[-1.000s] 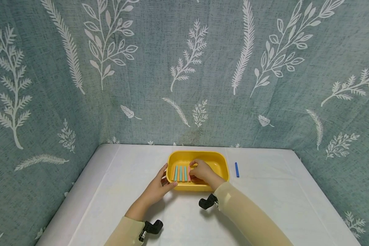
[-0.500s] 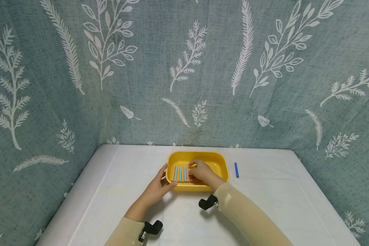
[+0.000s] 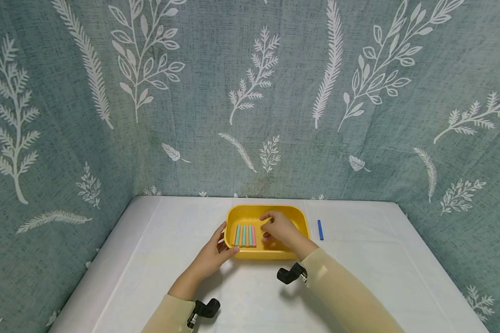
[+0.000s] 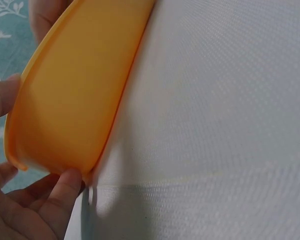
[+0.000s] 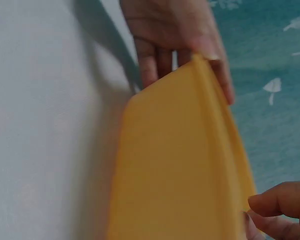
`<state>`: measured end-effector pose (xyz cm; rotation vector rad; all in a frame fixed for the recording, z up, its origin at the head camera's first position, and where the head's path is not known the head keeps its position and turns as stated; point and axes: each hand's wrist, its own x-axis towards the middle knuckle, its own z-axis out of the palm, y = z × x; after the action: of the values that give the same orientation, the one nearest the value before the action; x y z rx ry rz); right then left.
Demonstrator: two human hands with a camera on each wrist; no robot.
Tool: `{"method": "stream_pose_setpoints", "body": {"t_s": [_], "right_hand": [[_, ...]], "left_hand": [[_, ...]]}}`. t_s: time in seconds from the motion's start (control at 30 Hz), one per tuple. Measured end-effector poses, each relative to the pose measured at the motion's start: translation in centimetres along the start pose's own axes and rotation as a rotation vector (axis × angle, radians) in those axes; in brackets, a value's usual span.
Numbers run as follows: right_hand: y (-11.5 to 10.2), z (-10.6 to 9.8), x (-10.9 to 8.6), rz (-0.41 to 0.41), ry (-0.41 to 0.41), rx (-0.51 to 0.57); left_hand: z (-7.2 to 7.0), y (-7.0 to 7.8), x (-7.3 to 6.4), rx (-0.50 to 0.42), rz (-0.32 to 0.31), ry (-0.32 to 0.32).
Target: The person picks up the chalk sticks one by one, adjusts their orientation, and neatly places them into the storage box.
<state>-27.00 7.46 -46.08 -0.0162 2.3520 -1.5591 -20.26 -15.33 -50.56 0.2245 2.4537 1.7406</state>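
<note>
A yellow plastic tray [image 3: 283, 255] sits on the white-covered table. Along its left side lies a row of several thin pastel sticks, like chalk, in teal and orange tones, with a pink stick [image 3: 253, 236] at the row's right end. My left hand [image 3: 212, 255] holds the tray's left end, its thumb on the front-left rim and its fingers against the outer wall [image 4: 65, 100]. Over the middle of the tray is my right hand [image 3: 281, 229], fingers loosely bent, with nothing seen between them. The right wrist view is blurred and shows mostly the tray's outside [image 5: 165, 150].
To the right of the tray a dark blue stick [image 3: 320, 230] lies on the white table cover [image 3: 358, 268]. A green leaf-patterned cloth [image 3: 208, 92] rises behind the table and along both sides.
My right hand first shifted the pink stick left against the row, then let go of it and moved a little right. My left hand stays at the tray's left end.
</note>
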Motion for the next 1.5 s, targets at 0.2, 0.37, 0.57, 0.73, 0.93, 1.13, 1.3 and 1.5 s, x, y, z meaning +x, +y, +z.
{"method": "stream_pose_setpoints", "body": {"t_s": [0.2, 0.37, 0.57, 0.73, 0.93, 1.13, 1.3, 1.5], "right_hand": [[-0.8, -1.4, -1.0, -0.036, -0.021, 0.034], [-0.9, -2.2, -1.5, -0.043, -0.022, 0.031], [-1.5, -3.3, -2.6, -0.048, 0.003, 0.006], [-1.8, -4.3, -3.8, -0.091, 0.029, -0.032], [-1.2, -5.7, -4.7, -0.138, 0.054, -0.057], [-0.2, -7.6, -5.2, -0.166, 0.104, -0.112], [0.8, -8.7, -5.6, -0.196, 0.151, -0.134], [2.6, -9.7, -5.8, -0.212, 0.225, -0.128]], "left_hand": [[-0.1, 0.1, 0.0, 0.003, -0.007, 0.002], [-0.1, 0.3, -0.1, 0.009, -0.008, 0.002], [-0.1, 0.7, -0.4, 0.009, -0.006, 0.008], [-0.2, 2.0, -0.9, -0.008, -0.014, 0.013], [-0.2, 0.9, -0.4, -0.003, -0.001, 0.004], [-0.2, 0.6, -0.1, -0.012, 0.000, -0.005], [-0.2, 0.7, -0.2, -0.013, -0.003, -0.007], [-0.2, 0.4, -0.2, 0.000, -0.009, -0.006]]}}
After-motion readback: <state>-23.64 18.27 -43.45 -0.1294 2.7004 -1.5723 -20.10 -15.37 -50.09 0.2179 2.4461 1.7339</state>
